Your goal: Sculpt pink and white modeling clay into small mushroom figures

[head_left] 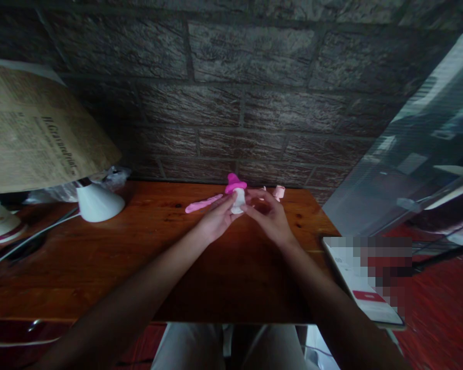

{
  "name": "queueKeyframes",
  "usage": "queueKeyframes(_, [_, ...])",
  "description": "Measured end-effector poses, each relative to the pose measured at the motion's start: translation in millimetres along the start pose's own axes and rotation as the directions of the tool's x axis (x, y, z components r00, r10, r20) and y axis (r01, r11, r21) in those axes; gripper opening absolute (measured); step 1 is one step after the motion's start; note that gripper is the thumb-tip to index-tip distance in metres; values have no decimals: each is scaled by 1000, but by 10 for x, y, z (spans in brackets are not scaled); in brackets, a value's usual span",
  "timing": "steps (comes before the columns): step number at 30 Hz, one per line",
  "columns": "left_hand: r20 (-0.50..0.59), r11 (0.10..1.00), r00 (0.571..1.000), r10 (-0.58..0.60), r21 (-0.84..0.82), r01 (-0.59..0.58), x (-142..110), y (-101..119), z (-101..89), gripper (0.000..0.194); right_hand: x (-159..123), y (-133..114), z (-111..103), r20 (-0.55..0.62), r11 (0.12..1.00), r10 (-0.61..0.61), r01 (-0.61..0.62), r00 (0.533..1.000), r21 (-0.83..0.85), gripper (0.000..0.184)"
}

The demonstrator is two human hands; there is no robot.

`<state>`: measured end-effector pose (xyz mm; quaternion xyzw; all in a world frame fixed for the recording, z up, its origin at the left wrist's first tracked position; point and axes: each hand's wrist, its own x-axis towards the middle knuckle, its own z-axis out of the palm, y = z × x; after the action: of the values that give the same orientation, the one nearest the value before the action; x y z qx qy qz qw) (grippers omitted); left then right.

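Observation:
A white piece, apparently modelling clay (238,201), stands upright between my hands, topped by a bright pink hat-shaped piece (235,184). My left hand (218,218) grips the white piece from the left, the thumb along its side. From the right, my right hand (272,218) curves its thumb and fingers against the same piece. A long light pink strip (203,203) lies on the table just left of my left hand. Behind my right fingers sits a small pale pink piece (279,192); another pale bit beside it is partly hidden.
The wooden table (111,267) backs onto a stone-block wall (250,46). A lamp with a printed shade (42,133) and white base (100,201) stands left, near a white cup (0,221) and clear plastic. A flat white-faced panel (351,280) lies at the right edge.

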<state>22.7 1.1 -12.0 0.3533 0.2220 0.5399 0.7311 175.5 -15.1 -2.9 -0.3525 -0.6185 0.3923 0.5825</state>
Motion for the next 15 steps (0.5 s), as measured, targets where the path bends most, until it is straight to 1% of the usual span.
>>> queueKeyframes(2, [2,1000,1000,18,3,-18,-3,13,12,26,-24,28,8,93,998,-46,49,995,-32,52])
queueKeyframes(4, [-8,999,999,54,7,-54,-9,11,28,27,-49,73,19,184,998,-23,34,983,-55,66])
queueKeyframes(6, [-26,997,996,82,-1,-82,-12,-3,46,28,-68,115,29,200,997,15,0,980,-74,74])
queueKeyframes(8, [-40,997,996,81,-14,-81,-11,-19,61,28,-79,131,34,177,997,22,-7,984,-82,77])
queueKeyframes(11, [-19,999,999,39,-24,-39,-15,-27,73,30,-90,98,33,166,995,-22,38,986,-90,75])
queueKeyframes(15, [71,998,996,-59,-13,60,-40,-4,72,34,-109,24,34,197,988,-95,117,976,-101,58])
